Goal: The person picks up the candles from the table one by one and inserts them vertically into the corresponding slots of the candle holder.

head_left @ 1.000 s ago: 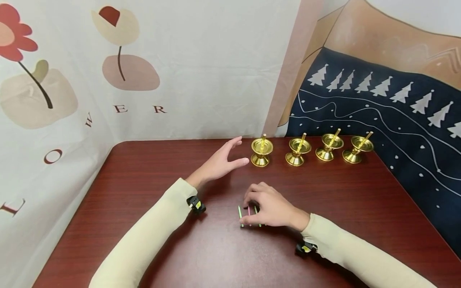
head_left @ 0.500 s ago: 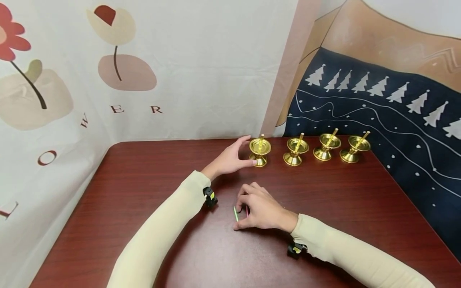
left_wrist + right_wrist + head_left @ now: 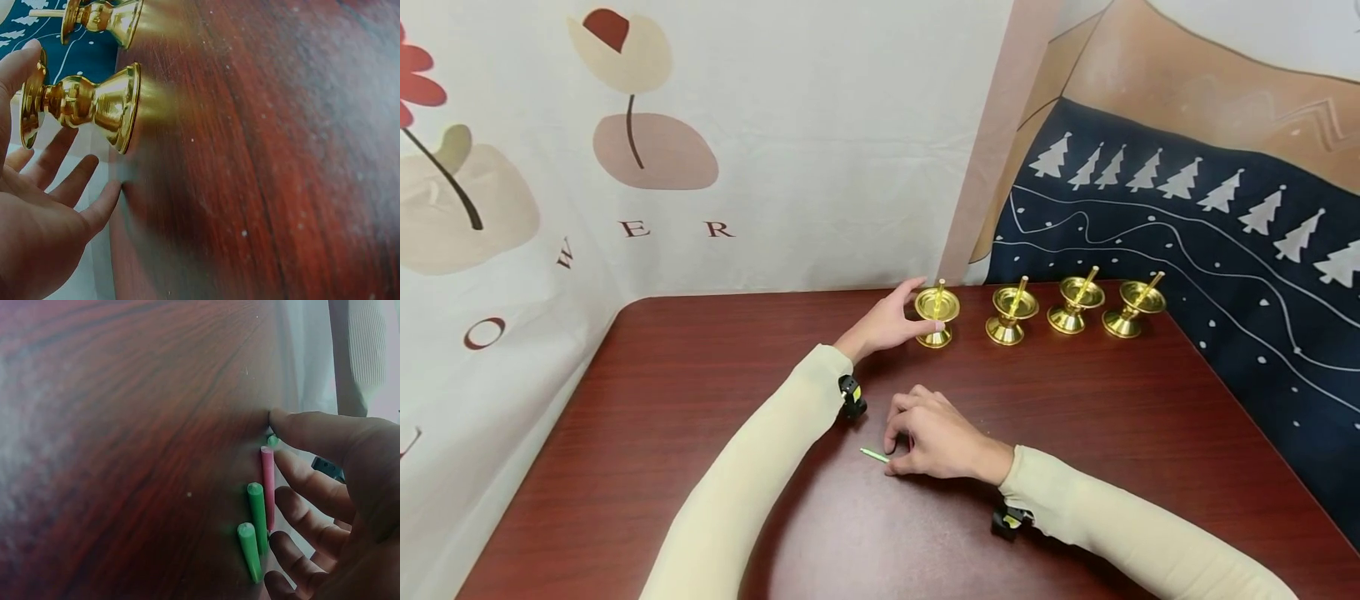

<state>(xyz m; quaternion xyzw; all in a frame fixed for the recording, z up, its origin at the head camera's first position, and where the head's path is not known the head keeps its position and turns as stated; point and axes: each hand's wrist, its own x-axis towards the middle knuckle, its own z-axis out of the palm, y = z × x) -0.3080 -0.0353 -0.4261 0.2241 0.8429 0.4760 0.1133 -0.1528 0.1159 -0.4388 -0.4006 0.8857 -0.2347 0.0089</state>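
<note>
My left hand (image 3: 887,325) reaches around the leftmost brass candle holder (image 3: 937,307), thumb across its front and fingers behind it. In the left wrist view the thumb is at the dish rim of that holder (image 3: 78,103), while the other fingers spread apart beside it. My right hand (image 3: 936,433) is low at the middle of the table, thumb and index finger pinching one end of a thin green candle (image 3: 873,455). The right wrist view shows a pink candle (image 3: 268,481) and two green candles, a longer one (image 3: 257,512) and a nearer one (image 3: 249,550), lying beside the fingers.
More brass holders stand in a row along the back right: one (image 3: 1011,312), another (image 3: 1075,304) and the rightmost (image 3: 1132,307), each with a gold stick upright or leaning in it. The dark red table (image 3: 700,375) meets a printed cloth (image 3: 835,167) behind.
My left hand has moved right, from beside the leftmost holder to around it. The right hand has shifted slightly left, and the leftmost green candle has turned from lengthwise to nearly crosswise.
</note>
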